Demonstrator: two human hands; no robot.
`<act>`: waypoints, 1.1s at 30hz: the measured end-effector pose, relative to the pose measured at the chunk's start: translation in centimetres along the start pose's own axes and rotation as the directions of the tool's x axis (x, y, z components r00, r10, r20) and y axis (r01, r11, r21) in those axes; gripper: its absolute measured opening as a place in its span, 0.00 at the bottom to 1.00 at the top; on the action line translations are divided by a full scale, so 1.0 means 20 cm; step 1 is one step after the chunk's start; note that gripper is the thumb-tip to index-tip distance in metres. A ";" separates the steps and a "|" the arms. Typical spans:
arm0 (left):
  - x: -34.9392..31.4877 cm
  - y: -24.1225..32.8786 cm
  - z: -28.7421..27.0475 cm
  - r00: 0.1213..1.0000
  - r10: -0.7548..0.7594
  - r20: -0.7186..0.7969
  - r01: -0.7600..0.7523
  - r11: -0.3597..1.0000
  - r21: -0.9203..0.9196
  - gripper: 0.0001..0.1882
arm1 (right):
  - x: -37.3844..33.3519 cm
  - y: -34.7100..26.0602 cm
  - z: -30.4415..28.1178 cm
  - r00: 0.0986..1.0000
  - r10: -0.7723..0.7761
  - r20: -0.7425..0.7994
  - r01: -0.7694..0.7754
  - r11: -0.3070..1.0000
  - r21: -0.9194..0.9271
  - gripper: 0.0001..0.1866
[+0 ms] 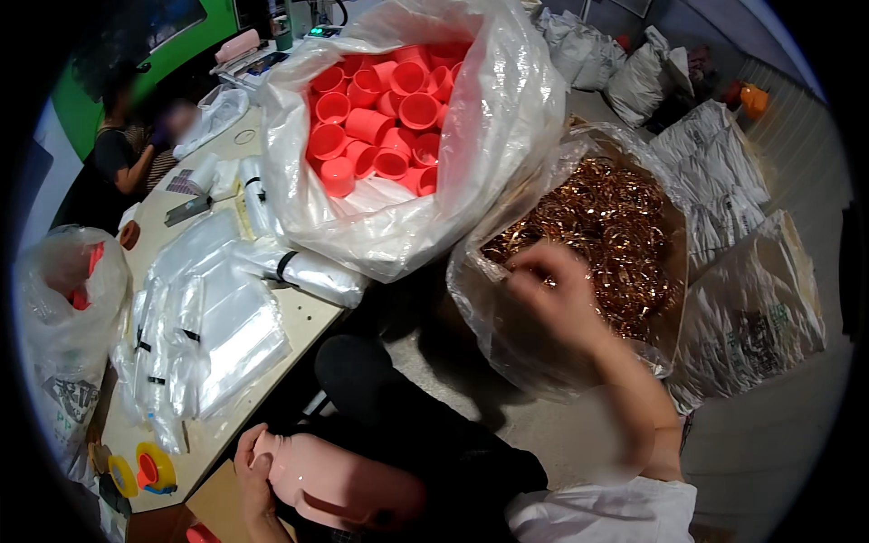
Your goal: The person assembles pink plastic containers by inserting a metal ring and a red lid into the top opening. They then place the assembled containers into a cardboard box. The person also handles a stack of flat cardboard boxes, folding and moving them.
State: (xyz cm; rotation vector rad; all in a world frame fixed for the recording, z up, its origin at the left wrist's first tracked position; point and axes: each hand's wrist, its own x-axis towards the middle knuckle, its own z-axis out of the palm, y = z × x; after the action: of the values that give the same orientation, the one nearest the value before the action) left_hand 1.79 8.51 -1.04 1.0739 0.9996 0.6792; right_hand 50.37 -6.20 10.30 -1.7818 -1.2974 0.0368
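Observation:
Across my lap lies a pink thermos jug with a moulded handle, tilted on its side. My left hand is wrapped round its narrower neck end. On the right, my right hand hangs over the near left edge of a plastic-lined box heaped with shiny copper-coloured rings. Its fingers are curled in and slightly blurred; whatever they hold, if anything, is hidden. Ahead of me stands a large clear plastic bag full of pinkish-red plastic cups.
A table on the left bears flat plastic bags, banded plastic rolls and tape rolls. Another bag hangs at far left. A co-worker sits beyond the table. White sacks lie right of the box.

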 end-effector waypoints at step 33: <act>-0.02 -0.02 0.21 0.979 0.204 0.024 -0.202 0.977 -0.069 0.45 | 0.16 0.10 -0.01 0.957 -0.290 -0.006 0.268 0.892 -0.363 0.08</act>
State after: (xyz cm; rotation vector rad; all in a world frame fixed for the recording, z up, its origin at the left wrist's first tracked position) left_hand 5.50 6.40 -0.77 1.1344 0.8417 0.8535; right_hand 53.42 -4.03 10.58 -1.8569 -1.5814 -0.4395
